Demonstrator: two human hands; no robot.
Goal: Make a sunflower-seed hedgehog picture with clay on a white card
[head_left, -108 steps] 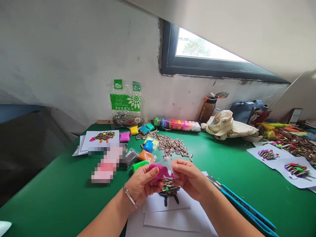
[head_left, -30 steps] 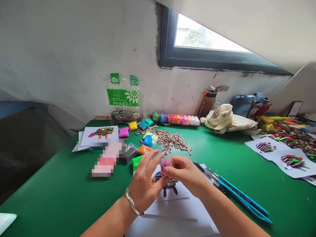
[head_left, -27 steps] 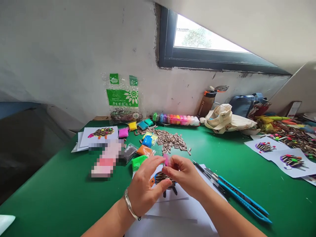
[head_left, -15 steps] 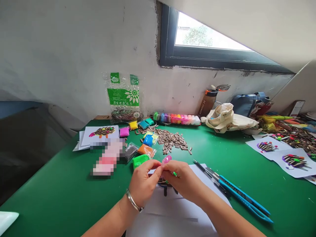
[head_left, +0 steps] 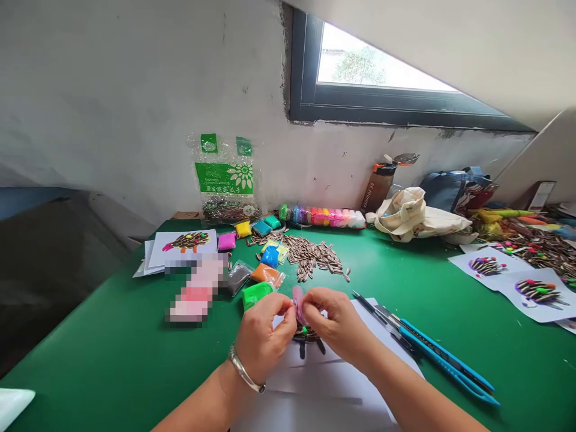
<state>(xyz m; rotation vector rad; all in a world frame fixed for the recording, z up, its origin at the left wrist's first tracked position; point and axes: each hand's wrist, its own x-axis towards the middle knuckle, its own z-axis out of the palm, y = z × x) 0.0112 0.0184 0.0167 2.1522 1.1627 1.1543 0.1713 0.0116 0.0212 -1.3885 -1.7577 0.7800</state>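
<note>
Between my two hands is a small pink plastic packet, partly see-through and stretched upright. My left hand, with a silver bracelet on its wrist, pinches its left edge between thumb and forefinger. Opposite, my right hand grips the packet with bent fingers and thumb. Just below the hands lies a white sheet of paper bearing a sunflower-seed animal figure with dark legs and a green dot; my hands cover part of it.
Clay packets, green, orange and blue, lie beyond the hands near loose sunflower seeds. Right of the paper are a pen and blue tweezers. Finished seed pictures lie far right; a bottle stands behind.
My hands have moved slightly apart, and the pink packet between them now looks taller and more stretched. More of the seed figure shows below.
</note>
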